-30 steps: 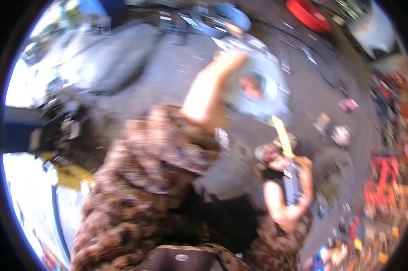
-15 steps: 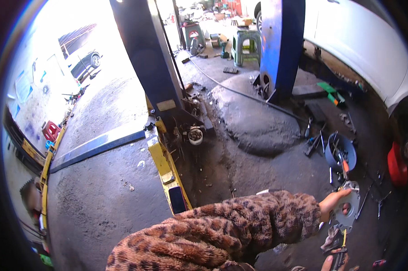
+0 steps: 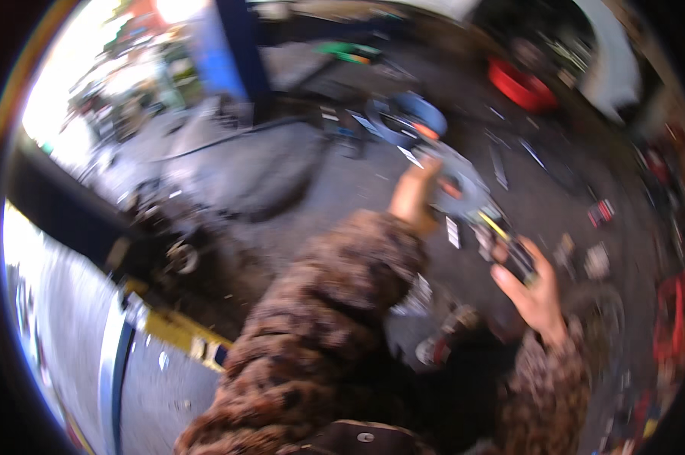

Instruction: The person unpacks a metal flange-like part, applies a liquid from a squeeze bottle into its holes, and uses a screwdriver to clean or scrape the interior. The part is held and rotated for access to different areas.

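The picture is blurred by motion. My left hand (image 3: 412,196), at the end of a brown spotted fleece sleeve, grips a round grey metal disc (image 3: 458,188) by its edge, held up over the dark workshop floor. My right hand (image 3: 531,290) is lower and to the right, closed around a dark tool with a yellow shaft (image 3: 508,244) whose tip points toward the disc. The tool's tip sits close to the disc's lower rim; whether they touch I cannot tell.
A blue round part (image 3: 411,121) and a red basin (image 3: 521,85) lie on the floor beyond the disc. A blue lift column (image 3: 236,53) stands at the back, a yellow and black lift arm (image 3: 168,318) at lower left. Small tools and red cases (image 3: 676,318) are scattered on the right.
The view has swung quickly from the lift column and open yard back toward my hands. The disc and the tool now sit near the picture's middle right, both still held.
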The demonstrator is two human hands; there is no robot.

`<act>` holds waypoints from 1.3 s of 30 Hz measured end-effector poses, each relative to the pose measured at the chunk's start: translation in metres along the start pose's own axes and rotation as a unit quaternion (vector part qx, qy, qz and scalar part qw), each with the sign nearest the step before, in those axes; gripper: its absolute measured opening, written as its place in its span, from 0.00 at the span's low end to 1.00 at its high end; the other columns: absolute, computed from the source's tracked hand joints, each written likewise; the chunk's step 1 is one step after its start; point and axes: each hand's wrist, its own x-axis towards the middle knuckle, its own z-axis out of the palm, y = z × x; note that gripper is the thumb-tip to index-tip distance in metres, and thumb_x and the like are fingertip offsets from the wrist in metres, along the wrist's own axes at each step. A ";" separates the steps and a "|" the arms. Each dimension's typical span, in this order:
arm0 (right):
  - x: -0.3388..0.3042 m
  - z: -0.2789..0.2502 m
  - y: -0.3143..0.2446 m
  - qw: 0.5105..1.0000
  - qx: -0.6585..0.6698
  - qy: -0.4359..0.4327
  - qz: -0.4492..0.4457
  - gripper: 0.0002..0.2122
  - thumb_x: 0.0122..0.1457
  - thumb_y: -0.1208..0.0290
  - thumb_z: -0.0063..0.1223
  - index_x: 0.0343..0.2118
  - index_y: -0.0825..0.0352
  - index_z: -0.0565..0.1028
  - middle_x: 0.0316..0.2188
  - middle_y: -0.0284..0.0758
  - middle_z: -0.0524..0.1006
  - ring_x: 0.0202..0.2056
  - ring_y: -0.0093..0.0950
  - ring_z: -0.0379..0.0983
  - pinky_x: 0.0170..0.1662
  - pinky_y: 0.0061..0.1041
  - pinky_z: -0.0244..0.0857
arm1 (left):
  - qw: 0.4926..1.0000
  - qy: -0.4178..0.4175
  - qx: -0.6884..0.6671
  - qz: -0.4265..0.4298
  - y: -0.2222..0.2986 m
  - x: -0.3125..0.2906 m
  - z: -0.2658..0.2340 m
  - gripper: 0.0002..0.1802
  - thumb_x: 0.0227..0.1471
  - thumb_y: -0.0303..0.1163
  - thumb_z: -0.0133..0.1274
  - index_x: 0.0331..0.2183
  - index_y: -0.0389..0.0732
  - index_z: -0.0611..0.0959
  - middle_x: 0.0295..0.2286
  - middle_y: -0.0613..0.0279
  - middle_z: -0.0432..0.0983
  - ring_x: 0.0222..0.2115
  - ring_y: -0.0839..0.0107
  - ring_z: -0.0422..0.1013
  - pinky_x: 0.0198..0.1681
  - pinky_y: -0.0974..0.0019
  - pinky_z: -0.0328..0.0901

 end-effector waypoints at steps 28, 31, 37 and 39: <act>0.008 -0.046 0.034 0.996 0.019 0.004 -0.082 0.26 0.45 0.64 0.65 0.44 0.78 0.73 0.39 0.43 0.76 0.39 0.30 0.69 0.46 0.28 0.63 | 0.986 0.062 0.036 -0.152 -0.003 0.032 0.011 0.21 0.61 0.44 0.52 0.44 0.34 0.77 0.25 0.62 0.78 0.24 0.73 0.77 0.29 0.71 0.75; 0.005 -0.045 0.040 0.997 0.033 0.008 -0.069 0.28 0.46 0.61 0.65 0.45 0.79 0.73 0.39 0.43 0.75 0.40 0.30 0.69 0.47 0.28 0.63 | 0.975 0.057 0.092 -0.192 -0.002 0.027 0.015 0.23 0.59 0.44 0.54 0.45 0.33 0.77 0.28 0.59 0.80 0.27 0.71 0.78 0.31 0.70 0.77; 0.000 -0.042 0.055 0.993 0.106 0.027 -0.046 0.25 0.50 0.67 0.62 0.47 0.79 0.70 0.41 0.45 0.74 0.43 0.32 0.71 0.51 0.31 0.62 | 0.947 0.039 0.111 -0.299 -0.005 0.018 0.022 0.26 0.56 0.45 0.58 0.46 0.33 0.77 0.36 0.55 0.80 0.29 0.69 0.79 0.33 0.68 0.78; -0.002 -0.042 0.059 0.992 0.114 0.021 -0.048 0.25 0.50 0.69 0.62 0.49 0.80 0.70 0.41 0.46 0.73 0.43 0.32 0.71 0.51 0.31 0.63 | 0.935 0.065 0.116 -0.329 -0.009 0.015 0.024 0.24 0.57 0.45 0.57 0.44 0.33 0.78 0.29 0.58 0.81 0.24 0.72 0.77 0.28 0.70 0.76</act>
